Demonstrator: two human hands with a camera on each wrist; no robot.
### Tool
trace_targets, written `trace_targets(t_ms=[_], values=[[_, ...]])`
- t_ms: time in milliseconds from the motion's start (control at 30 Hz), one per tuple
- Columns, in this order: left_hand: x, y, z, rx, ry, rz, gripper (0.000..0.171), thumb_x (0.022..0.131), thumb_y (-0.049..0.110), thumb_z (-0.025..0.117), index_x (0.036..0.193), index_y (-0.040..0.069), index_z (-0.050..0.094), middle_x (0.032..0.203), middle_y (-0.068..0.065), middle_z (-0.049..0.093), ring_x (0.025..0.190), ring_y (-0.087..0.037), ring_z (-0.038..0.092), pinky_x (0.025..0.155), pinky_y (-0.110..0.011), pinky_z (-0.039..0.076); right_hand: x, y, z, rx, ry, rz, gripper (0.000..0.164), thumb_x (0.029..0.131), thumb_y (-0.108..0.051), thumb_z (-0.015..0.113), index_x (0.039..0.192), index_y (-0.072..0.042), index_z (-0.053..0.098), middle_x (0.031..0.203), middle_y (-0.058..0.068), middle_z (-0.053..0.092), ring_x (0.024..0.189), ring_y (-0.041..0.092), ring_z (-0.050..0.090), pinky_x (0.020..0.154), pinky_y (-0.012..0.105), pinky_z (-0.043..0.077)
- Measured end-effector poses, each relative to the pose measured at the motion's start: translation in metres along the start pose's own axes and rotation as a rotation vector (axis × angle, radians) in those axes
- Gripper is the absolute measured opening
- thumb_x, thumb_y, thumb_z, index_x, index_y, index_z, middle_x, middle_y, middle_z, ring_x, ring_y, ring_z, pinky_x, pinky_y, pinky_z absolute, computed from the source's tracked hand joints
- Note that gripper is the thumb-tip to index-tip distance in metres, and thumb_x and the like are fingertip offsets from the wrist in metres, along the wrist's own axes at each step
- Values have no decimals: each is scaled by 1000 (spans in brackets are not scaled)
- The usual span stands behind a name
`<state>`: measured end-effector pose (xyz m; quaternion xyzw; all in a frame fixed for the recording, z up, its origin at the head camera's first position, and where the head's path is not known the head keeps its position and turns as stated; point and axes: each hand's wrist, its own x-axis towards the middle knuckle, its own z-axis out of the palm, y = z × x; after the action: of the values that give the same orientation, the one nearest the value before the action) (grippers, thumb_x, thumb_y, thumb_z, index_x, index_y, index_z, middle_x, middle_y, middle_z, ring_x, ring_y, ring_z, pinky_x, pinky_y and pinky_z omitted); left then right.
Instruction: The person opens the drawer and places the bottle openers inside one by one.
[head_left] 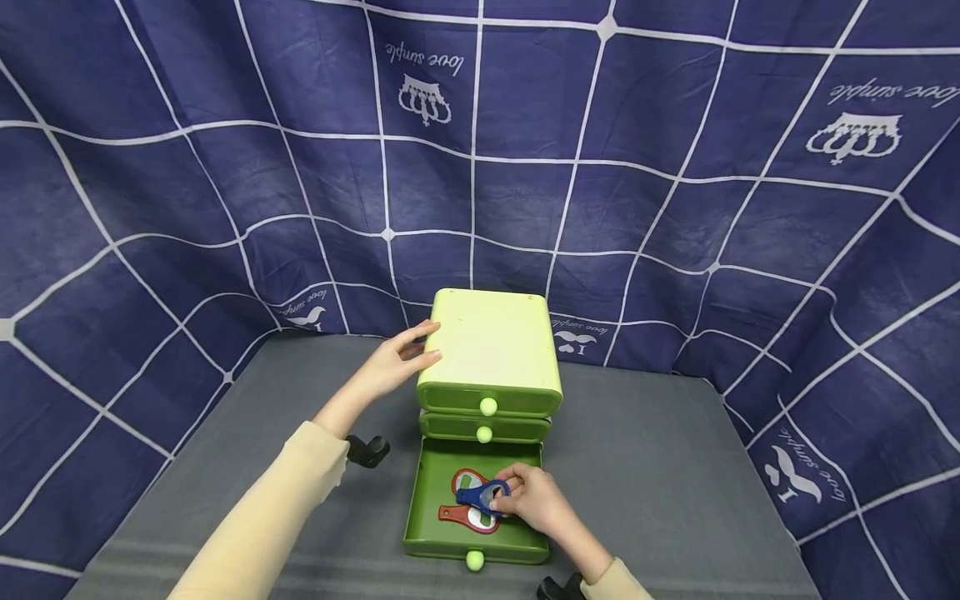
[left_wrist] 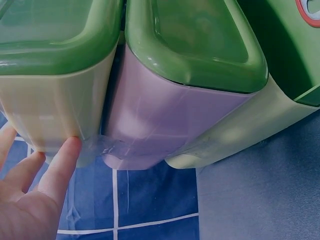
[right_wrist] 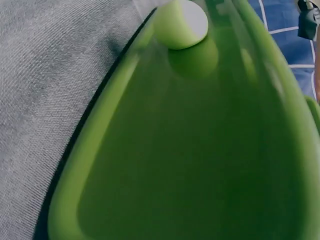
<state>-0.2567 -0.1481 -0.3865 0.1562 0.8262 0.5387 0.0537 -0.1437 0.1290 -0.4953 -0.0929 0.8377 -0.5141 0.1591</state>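
Observation:
A small three-drawer cabinet point(head_left: 491, 337) stands on the grey table, its bottom drawer point(head_left: 427, 500) pulled out. My left hand point(head_left: 390, 362) rests its extended fingertips against the cabinet's left side, near the top. In the left wrist view the fingers point(left_wrist: 65, 160) touch the pale upper wall. Over the open drawer, my right hand point(head_left: 532, 497) pinches a blue paddle-shaped item point(head_left: 474, 497) with a short handle and a rounded head. Two red items point(head_left: 453, 514) of similar shape lie beneath it in the drawer. The right wrist view shows only the drawer front point(right_wrist: 190, 150).
Light green knobs point(head_left: 475, 560) project from the drawer fronts. The upper two drawers are closed. A grey cloth point(head_left: 637, 483) covers the table, and a blue curtain with white lines point(head_left: 525, 200) hangs behind. Black straps point(head_left: 367, 451) sit by both wrists.

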Motion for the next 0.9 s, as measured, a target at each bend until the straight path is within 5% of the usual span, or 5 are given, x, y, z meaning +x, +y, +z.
trace_targets(t_ms=[467, 900], values=[[-3, -4, 2, 1, 3, -1, 60, 98, 28, 62, 152, 16, 40, 165, -9, 18, 141, -40, 40, 113, -51, 41, -2, 8, 12, -177, 74, -11, 39, 75, -8, 83, 110, 0, 67, 102, 11, 62, 85, 21, 68, 64, 25, 54], [2, -1, 0, -11, 12, 16, 58, 99, 24, 62, 151, 14, 41, 165, -11, 19, 140, -41, 41, 112, -51, 41, -6, 1, 11, -313, 90, -40, 36, 79, -17, 81, 109, -2, 68, 102, 9, 62, 90, 26, 64, 68, 28, 52]])
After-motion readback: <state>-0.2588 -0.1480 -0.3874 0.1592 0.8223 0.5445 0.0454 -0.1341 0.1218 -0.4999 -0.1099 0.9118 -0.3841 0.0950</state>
